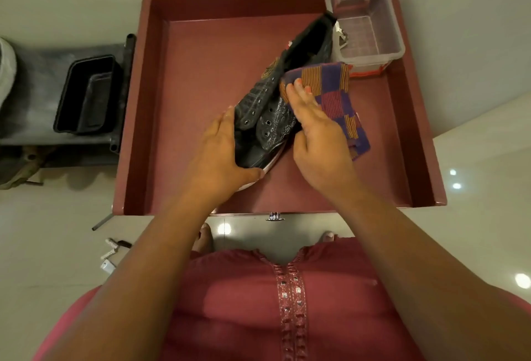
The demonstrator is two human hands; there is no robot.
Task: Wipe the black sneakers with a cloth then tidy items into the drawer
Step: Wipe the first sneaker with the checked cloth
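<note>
One black sneaker (270, 113), embossed, laceless, gripped by left hand (221, 154); right hand (319, 145) presses checked cloth (336, 96) against it.

Nothing here can be read. The black sneaker (270, 108) carries a gold emblem on its side, but it is too blurred to make out any letters or a brand. The clear plastic box (367, 24) has a red and white strip along its lower edge, maybe a label, yet no words show on it. The checked cloth (333, 93) bears only a pattern.
</note>
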